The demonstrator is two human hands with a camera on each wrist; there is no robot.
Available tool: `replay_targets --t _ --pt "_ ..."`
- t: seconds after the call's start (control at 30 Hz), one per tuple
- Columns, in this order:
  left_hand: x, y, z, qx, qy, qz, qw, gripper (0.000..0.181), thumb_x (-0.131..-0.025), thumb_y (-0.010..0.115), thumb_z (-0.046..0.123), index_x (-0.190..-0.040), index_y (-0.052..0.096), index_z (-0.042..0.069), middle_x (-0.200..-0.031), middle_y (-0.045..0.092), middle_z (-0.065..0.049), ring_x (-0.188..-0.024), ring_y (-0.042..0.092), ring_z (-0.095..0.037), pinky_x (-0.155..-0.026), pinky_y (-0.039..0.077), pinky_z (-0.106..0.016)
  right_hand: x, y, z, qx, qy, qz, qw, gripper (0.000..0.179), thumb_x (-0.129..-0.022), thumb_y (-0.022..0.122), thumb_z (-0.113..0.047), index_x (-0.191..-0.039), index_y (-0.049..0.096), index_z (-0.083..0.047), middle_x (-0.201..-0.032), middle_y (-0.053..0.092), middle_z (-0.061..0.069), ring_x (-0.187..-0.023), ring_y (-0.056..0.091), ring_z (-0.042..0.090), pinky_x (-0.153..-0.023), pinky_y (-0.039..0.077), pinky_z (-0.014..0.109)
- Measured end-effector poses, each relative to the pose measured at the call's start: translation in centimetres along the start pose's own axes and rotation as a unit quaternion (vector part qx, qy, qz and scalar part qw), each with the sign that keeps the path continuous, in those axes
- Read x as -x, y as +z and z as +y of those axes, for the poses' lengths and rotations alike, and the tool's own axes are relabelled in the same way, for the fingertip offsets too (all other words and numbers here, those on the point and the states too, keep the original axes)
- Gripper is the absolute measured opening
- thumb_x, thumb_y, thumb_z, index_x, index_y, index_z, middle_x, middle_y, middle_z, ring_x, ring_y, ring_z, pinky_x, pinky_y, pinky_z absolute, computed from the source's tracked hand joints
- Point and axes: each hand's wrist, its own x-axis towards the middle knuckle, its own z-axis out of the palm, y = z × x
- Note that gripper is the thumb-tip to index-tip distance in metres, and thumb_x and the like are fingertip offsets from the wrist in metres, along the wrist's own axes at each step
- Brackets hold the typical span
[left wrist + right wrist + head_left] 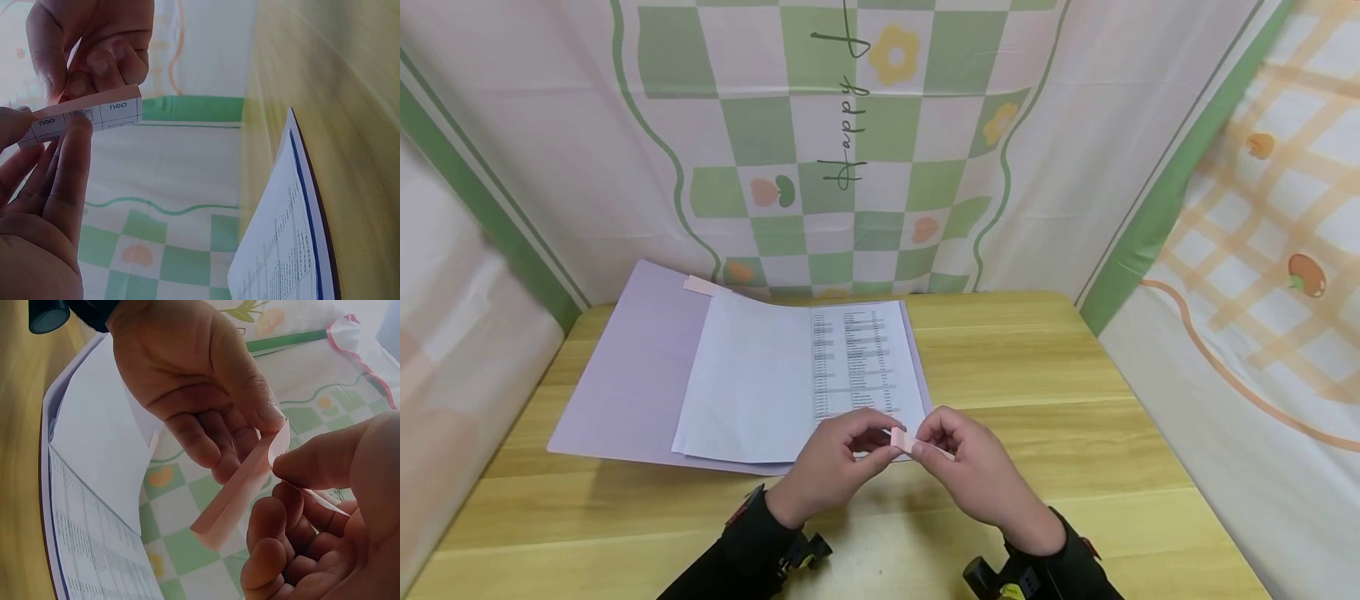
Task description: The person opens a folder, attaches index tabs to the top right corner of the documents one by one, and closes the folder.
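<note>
Above the near right corner of the open folder, my left hand (831,458) holds a narrow pink sticky-note pad (902,439) between thumb and fingers. Printed backing with the brand "deli" faces the left wrist view, where the pad (106,112) lies across my fingers. My right hand (973,467) pinches a pale strip at the pad's end; in the right wrist view this strip (279,447) curls away from the pad. Beneath both hands are a printed sheet (857,358) and a white page (748,375) turned to the left.
The purple folder (625,375) lies open on the wooden table (1022,375), its left cover slightly raised. A pink tab (702,286) sticks out at the top of the white page. Patterned cloth (850,133) hangs behind and on both sides.
</note>
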Motion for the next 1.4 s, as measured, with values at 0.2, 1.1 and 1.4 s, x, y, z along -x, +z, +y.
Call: replay_targets --t 0.2,1.1,1.4 --pt "0.03 0.15 0.00 -0.004 0.001 0.013 0.9999 0.019 -0.094 0.071 0.014 -0.113 0.070 0.010 -0.105 0.069 0.002 -0.091 0.069 -0.013 -0.079 0.056 -0.032 0.13 0.00 0.02 0.002 0.002 0.003 1.0000 0.014 -0.097 0.068 -0.025 -0.090 0.060 -0.016 -0.082 0.059 -0.001 -0.066 0.049 0.016 -0.056 0.039 0.027" --pt "0.23 -0.07 -0.17 -0.003 -0.055 0.044 0.9975 0.017 -0.093 0.073 0.021 -0.108 0.070 0.014 -0.096 0.070 0.007 -0.080 0.070 -0.013 -0.069 0.057 -0.032 0.28 -0.26 -0.15 -0.003 0.002 0.018 0.9998 0.009 -0.098 0.066 -0.019 -0.092 0.061 -0.017 -0.086 0.062 -0.001 -0.068 0.052 0.018 -0.056 0.040 0.028" --pt "0.24 -0.66 0.06 0.045 -0.092 0.067 0.9924 0.022 -0.095 0.071 0.017 -0.114 0.063 0.009 -0.095 0.068 -0.003 -0.083 0.070 -0.023 -0.072 0.057 -0.034 0.41 -0.38 -0.03 -0.013 -0.006 0.024 0.9996 0.008 -0.098 0.066 -0.015 -0.091 0.061 -0.015 -0.088 0.061 0.001 -0.077 0.056 0.020 -0.061 0.045 0.030"
